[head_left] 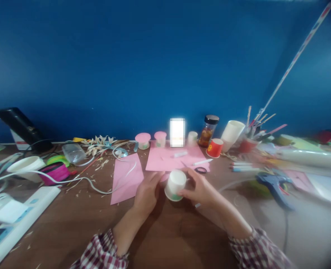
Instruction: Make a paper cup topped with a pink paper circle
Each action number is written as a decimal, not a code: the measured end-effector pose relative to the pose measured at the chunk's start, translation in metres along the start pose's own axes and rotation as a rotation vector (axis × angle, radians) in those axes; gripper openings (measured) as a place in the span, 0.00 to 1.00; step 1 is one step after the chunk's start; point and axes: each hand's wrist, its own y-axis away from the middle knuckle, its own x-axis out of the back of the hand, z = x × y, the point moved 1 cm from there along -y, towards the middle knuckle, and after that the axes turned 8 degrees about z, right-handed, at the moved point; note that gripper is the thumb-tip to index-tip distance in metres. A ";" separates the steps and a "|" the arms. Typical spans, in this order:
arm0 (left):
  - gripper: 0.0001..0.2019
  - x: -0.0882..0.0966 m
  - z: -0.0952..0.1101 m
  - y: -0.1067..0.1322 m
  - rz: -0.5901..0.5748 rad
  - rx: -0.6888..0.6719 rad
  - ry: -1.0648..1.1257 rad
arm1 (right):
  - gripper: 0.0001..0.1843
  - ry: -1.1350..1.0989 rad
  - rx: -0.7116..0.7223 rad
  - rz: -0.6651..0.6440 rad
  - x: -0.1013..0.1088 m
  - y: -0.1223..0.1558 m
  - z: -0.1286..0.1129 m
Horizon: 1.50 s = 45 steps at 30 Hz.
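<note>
An upside-down white paper cup [175, 182] with a green print near its rim stands on the brown table. My right hand [200, 186] is closed on its right side, thumb low near the rim. To the left of the cup is my left hand [148, 191], its fingers stretched forward and holding nothing that I can see. Near those fingertips, partly hidden behind the cup, shows a bit of pink paper [164, 176]. Beyond the hands lie a pink sheet [154, 158], scissors with dark handles [200, 170] and a white pen [203, 162].
Two cups with pink tops, one [143, 140] further left, stand by the blue wall. A red paper cup [215, 148] and a lidded jar [209, 130] are at the back right. A glue gun [275, 188] lies right; a power strip [22, 228] and cables lie left.
</note>
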 end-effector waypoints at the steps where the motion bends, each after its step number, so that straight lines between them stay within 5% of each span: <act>1: 0.20 0.000 0.000 0.000 -0.004 -0.005 -0.017 | 0.28 -0.026 0.007 0.014 0.003 0.002 -0.001; 7: 0.22 -0.005 -0.005 0.003 -0.102 0.025 -0.097 | 0.30 -0.018 -0.003 0.113 0.021 0.024 -0.007; 12: 0.30 -0.012 -0.013 0.007 -0.167 0.111 -0.095 | 0.34 0.145 0.028 -0.042 0.016 0.043 -0.014; 19: 0.22 0.013 0.014 0.008 -0.129 0.240 0.074 | 0.45 0.340 0.102 -0.057 0.007 0.058 -0.009; 21: 0.22 0.014 0.030 0.011 -0.223 0.281 0.187 | 0.42 0.417 0.124 -0.005 0.018 0.067 -0.015; 23: 0.34 0.010 0.042 0.016 -0.321 0.301 0.241 | 0.33 0.511 0.159 0.092 0.036 0.077 -0.021; 26: 0.41 -0.002 0.052 0.020 -0.352 0.272 0.234 | 0.19 0.739 0.141 0.347 0.078 0.091 -0.018; 29: 0.36 -0.010 0.056 0.019 -0.330 0.258 0.186 | 0.17 1.029 -0.026 0.622 0.126 0.102 0.004; 32: 0.30 -0.013 0.059 0.015 -0.333 0.281 0.159 | 0.21 1.245 -0.314 0.668 0.159 0.109 0.030; 37: 0.25 -0.014 0.063 0.014 -0.277 0.301 0.161 | 0.16 1.329 -0.464 0.560 0.169 0.116 0.050; 45: 0.30 -0.006 0.063 0.007 -0.118 0.395 0.247 | 0.18 1.202 -0.108 0.866 0.174 0.133 0.055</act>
